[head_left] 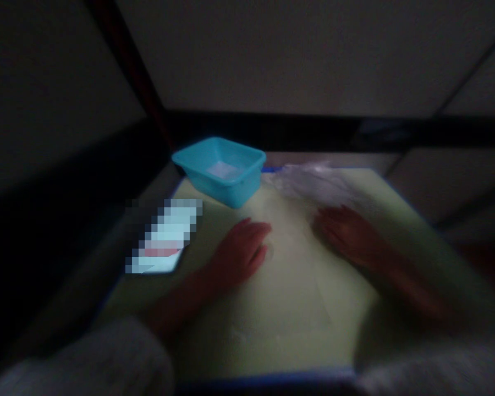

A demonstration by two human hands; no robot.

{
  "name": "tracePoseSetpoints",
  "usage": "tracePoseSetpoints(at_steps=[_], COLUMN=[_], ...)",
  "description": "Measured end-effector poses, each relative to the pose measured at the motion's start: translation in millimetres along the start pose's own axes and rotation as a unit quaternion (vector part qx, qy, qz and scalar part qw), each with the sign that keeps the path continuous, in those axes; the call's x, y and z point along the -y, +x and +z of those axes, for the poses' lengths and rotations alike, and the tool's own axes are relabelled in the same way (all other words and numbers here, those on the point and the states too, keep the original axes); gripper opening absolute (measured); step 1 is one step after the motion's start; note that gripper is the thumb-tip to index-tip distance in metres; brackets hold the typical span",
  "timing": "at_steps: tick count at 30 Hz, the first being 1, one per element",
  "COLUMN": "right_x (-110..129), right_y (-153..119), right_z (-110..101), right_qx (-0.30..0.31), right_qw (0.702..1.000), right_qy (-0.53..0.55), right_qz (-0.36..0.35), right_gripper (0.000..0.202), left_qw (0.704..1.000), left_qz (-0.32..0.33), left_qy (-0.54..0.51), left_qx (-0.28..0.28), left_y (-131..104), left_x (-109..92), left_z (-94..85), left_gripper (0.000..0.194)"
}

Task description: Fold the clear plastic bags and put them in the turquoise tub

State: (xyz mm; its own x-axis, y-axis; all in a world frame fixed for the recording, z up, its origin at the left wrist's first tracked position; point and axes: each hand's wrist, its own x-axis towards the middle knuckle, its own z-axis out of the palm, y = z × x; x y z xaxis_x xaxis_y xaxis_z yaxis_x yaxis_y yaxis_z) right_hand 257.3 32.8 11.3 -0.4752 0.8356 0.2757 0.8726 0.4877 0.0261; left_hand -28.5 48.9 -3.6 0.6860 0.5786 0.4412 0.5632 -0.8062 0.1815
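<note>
My left hand [245,248] is over the middle of the table, its fingers stretched forward and the thumb apart. Beneath and beside it lies a flat, see-through sheet [291,297], perhaps a plastic bag; a small faint round spot [270,251] shows by the thumb. My right hand [338,224] is farther right, close to a crumpled heap of clear plastic [313,180] at the back of the table. Motion smears its fingers, so whether they hold anything is hidden.
A turquoise plastic basket [247,190] stands at the back left, with something whitish [223,170] inside. A lit phone [165,242] lies at the left edge. The pale yellow table [214,346] has a blue rim; dark walls stand behind it. The room is dim.
</note>
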Motion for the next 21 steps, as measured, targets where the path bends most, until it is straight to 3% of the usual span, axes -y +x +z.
tracePoseSetpoints(at_steps=[4,7,13,21], right_x=[-1.5,-2.7,-2.9,2.1], right_y=[-1.1,1.2,12.5,16.7], right_z=[1.2,6.5,21.8,22.2], right_qx=[-0.004,-0.029,-0.013,-0.038], right_qw=[0.998,0.989,0.972,0.952], right_qy=[-0.007,-0.002,0.056,0.182], right_qz=[0.068,0.144,0.229,0.242], right_gripper=[0.036,0.033,0.023,0.011], left_qw=[0.986,0.972,0.962,0.96], left_qz=[0.15,0.204,0.238,0.241], left_qy=[-0.054,-0.078,-0.1,-0.115], left_qx=[0.045,0.08,0.092,0.087], left_y=[1.0,0.9,-1.3,-4.7], left_x=[-14.7,-24.5,-35.6,-36.4], left_z=[-6.4,-8.3,-5.2,-0.4], left_gripper=[0.031,0.03,0.033,0.034])
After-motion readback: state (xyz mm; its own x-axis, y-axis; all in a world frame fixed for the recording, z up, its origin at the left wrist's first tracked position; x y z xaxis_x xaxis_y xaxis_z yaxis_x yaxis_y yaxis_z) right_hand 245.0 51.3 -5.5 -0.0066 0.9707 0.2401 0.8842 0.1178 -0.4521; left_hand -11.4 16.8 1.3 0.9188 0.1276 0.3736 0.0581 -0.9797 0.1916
